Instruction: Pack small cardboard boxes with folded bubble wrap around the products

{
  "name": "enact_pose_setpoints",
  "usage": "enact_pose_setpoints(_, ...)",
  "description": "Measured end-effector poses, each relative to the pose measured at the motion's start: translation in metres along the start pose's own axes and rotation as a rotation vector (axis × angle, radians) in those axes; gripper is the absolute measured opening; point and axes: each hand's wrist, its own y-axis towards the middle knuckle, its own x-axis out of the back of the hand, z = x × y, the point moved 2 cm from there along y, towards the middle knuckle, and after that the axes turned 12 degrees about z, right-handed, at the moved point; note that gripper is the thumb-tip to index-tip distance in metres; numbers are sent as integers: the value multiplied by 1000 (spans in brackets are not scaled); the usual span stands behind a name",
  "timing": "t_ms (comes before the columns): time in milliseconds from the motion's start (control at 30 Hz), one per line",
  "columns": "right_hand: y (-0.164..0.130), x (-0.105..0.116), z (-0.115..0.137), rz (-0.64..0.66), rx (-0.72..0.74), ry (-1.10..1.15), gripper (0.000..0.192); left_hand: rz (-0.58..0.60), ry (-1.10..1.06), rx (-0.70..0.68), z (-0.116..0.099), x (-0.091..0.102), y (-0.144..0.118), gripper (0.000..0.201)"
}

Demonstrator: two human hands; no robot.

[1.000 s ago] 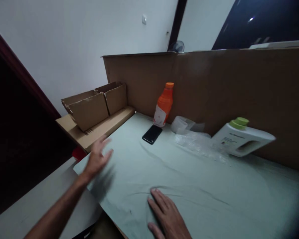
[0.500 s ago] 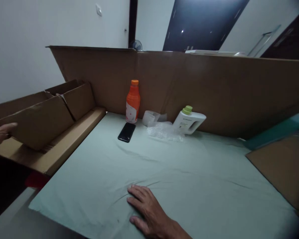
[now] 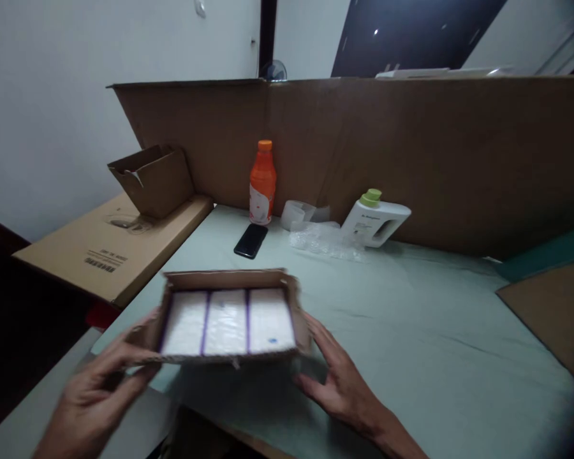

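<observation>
Low in front of me is an open cardboard box (image 3: 224,278), tilted so that its inside faces me. Three white plastic-wrapped packs (image 3: 227,322) with purple edges lie side by side in it. My left hand (image 3: 95,389) is closed on the box's left end, thumb at its near edge. Against the right end rests my right hand (image 3: 337,376), its fingers partly hidden behind the wall and its thumb apart below. The box is a little blurred, held over the near part of the pale green cloth (image 3: 411,331).
An orange bottle (image 3: 263,182), a black phone (image 3: 251,241), bubble wrap (image 3: 320,239) and a white jug with a green cap (image 3: 375,220) stand or lie at the back. Behind them rises a cardboard wall (image 3: 435,140). Another box (image 3: 157,182) sits on a flat carton (image 3: 95,248) at left.
My left hand has brought the nearer box from the left carton to the middle front, tilting it to show its packs. My right hand has left the cloth and moved to the box's right end.
</observation>
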Motion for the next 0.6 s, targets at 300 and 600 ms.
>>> enact_pose_setpoints(300,-114,15,-41,-177,-500,90,86,152,-259,-338,-31,-100,13,74)
enact_pose_setpoints(600,-79,18,-26,-61,-245,198,74,208,-129,249,35,-157,13,68)
